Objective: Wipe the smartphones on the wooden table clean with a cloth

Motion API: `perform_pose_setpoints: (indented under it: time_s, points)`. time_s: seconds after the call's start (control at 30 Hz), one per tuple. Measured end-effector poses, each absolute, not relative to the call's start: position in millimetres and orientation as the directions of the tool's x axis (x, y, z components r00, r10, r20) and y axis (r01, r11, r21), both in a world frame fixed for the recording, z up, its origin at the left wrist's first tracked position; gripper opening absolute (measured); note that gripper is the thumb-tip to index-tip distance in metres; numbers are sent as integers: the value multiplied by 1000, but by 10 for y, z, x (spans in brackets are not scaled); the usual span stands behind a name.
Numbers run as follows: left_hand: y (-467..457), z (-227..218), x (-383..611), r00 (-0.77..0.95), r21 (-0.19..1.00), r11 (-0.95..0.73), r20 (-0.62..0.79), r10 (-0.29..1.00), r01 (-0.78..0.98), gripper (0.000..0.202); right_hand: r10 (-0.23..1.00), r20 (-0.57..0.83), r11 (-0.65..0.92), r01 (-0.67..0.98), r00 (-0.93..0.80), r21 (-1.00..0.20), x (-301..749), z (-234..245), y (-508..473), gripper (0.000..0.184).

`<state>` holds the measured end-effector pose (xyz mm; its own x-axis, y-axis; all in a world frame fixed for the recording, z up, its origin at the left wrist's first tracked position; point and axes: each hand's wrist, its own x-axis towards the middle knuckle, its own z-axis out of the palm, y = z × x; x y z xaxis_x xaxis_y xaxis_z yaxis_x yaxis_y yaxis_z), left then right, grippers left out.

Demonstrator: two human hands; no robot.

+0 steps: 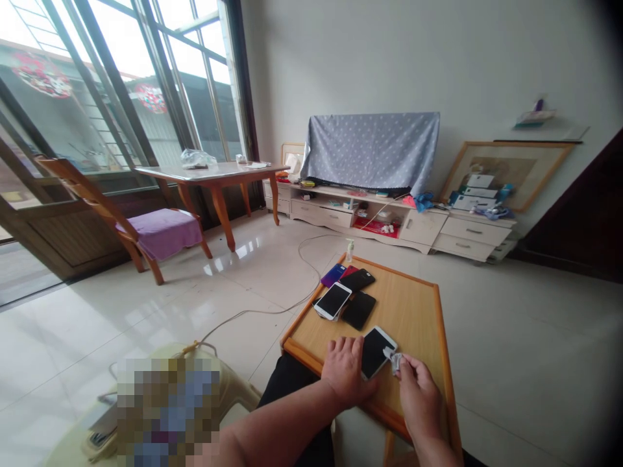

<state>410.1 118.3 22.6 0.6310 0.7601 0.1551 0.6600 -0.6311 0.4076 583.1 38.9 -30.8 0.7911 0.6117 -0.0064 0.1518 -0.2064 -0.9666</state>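
Note:
A white smartphone (pixel 378 351) with a dark screen lies on the small wooden table, its far end tilted to the right. Against its left edge rests my left hand (pixel 344 370), fingers together on that side and thumb near the bottom end, gripping it. My right hand (pixel 419 387) pinches a crumpled whitish tissue (pixel 394 359), which touches the right part of the screen. Farther up the table lie another white phone (pixel 333 301), a black phone (pixel 359 311), a second black phone (pixel 359 279) and a purple-blue phone (pixel 333 275), some overlapping.
The wooden table (pixel 409 295) has a raised rim. A pump bottle (pixel 349 250) stands by its far corner. A cable (pixel 253 311) runs over the floor to a pale yellow stool (pixel 243 395) at lower left. Behind are a chair (pixel 160 230), dining table (pixel 209 172) and TV cabinet (pixel 321 214).

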Motion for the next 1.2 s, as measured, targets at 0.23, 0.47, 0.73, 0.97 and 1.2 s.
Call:
perform_pose_setpoints:
  time_s: [0.23, 0.47, 0.73, 0.97, 1.2]
  points:
    - [1110, 256, 4052, 625, 406, -620, 139, 768, 671, 83, 613, 12, -214, 181, 790, -960, 5737, -226, 297, 57]
    - [1095, 201, 4031, 635, 416, -626, 138, 760, 660, 83, 608, 30, -237, 217, 793, -947, 5712, -294, 201, 58]
    - [1073, 166, 4092, 623, 424, -615, 138, 770, 665, 85, 588, 32, -231, 206, 808, -951, 5666, -328, 134, 59]
    - [1116, 147, 4239, 689, 420, -674, 145, 710, 607, 91, 552, 50, -173, 173, 832, -970, 5665, -335, 100, 61]
    - [1236, 143, 4160, 712, 410, -717, 199, 673, 563, 106, 559, 108, -148, 228, 822, -962, 5648, -306, 86, 54]
